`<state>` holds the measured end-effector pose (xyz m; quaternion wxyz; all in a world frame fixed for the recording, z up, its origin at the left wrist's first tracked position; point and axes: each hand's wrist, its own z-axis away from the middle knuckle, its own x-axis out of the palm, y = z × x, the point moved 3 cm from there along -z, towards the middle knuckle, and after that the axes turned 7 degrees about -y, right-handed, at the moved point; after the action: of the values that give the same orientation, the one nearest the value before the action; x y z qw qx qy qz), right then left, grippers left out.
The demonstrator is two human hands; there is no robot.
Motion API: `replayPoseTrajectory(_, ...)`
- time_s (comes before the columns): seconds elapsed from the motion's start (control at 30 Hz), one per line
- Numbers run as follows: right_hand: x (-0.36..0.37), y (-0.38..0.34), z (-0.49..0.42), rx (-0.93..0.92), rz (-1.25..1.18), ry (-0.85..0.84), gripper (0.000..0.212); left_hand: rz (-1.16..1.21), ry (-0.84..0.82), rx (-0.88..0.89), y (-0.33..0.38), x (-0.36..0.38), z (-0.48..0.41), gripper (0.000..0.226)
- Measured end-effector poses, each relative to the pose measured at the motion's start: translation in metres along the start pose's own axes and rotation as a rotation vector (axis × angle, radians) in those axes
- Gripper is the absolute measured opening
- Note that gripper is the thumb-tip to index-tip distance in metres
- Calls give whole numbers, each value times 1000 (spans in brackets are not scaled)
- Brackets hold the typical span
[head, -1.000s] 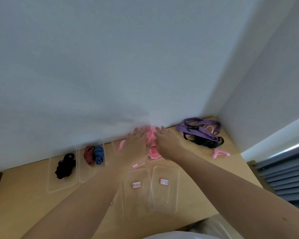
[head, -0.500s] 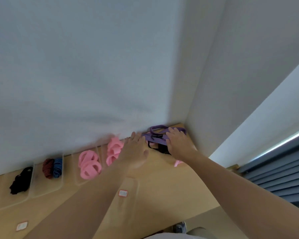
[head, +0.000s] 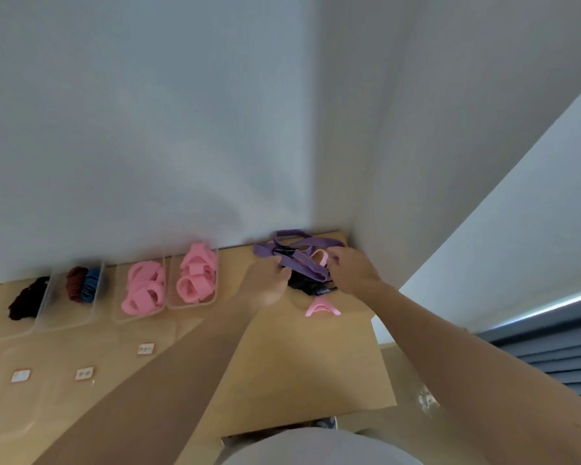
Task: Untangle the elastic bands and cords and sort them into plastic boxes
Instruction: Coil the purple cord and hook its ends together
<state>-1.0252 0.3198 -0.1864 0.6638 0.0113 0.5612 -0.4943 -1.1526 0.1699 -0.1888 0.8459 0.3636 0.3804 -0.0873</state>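
Both hands are working at the tangle [head: 304, 268], which is sitting on the wooden table [head: 299, 364] in the corner where the two walls are meeting. The left hand [head: 269, 280] is coming in at the tangle's left side, with its fingers curling and pinching the purple bands [head: 307, 244] at their near-left end. The right hand [head: 353, 271] is closing on the tangle's right side with its fingers curled into the strands. I cannot tell which strand it is gripping. A black cord [head: 304, 286] is bunching under the purple bands, low in the tangle between the two hands, and a bit of pale pink is peeking out of the tangle's right part.

A loose pink band [head: 321, 308] is lying flat on the table just on the near side of the tangle, apart from both hands.

Left of the tangle, clear plastic boxes are lining up along the wall. The nearest box [head: 188, 307] is holding pink bands [head: 197, 273]. The next box [head: 138, 318] out is holding more pink loops [head: 143, 290]. Further left of the tangle, a third box [head: 59, 313] is carrying a red cord [head: 76, 285] and a blue cord [head: 90, 285] side by side. A dark cord bundle [head: 27, 302] is lying farthest left.

On the near-left side of the tangle, small white labels [head: 145, 349] are showing on clear plastic, too blurred to read.
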Motion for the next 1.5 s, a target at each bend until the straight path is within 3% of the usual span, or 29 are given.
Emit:
replayPoseTrajectory(0.17,19,7,-24,136,-375,-60,30,671,-63,-200,4,21,-2,21)
replayPoseTrajectory(0.27,32,8,-37,166,-442,-63,25,1045,-96,-269,5,35,-5,31)
replayPoseTrajectory(0.33,36,4,-43,138,-433,-82,24,1207,-100,-328,4,44,-10,31)
replayPoseTrajectory(0.4,39,1,-50,121,-416,-116,18,1287,-43,-358,1,49,-16,13)
replayPoseTrajectory(0.53,47,-2,-63,146,-451,-164,16,1467,-64,-368,3,54,-27,22)
replayPoseTrajectory(0.7,48,1,-71,205,-521,-204,7,1491,-36,-426,3,55,-38,18)
replayPoseTrajectory(0.77,49,2,-70,223,-593,-249,17,1472,-38,-428,6,57,-39,15)
replayPoseTrajectory(0.87,47,-1,-62,181,-693,-336,16,1337,-11,-417,10,56,-38,21)
replayPoseTrajectory(1.1,24,0,-34,-3,-823,-249,13,1167,-9,-104,26,29,-14,27)
replayPoseTrajectory(1.3,-5,-18,-8,-128,-842,-32,31,976,29,65,48,8,17,22)
replayPoseTrajectory(1.4,-27,-38,7,-253,-775,-53,43,897,121,147,57,-4,33,21)
replayPoseTrajectory(1.5,-52,-57,23,-300,-690,-124,37,854,151,237,61,-22,50,19)
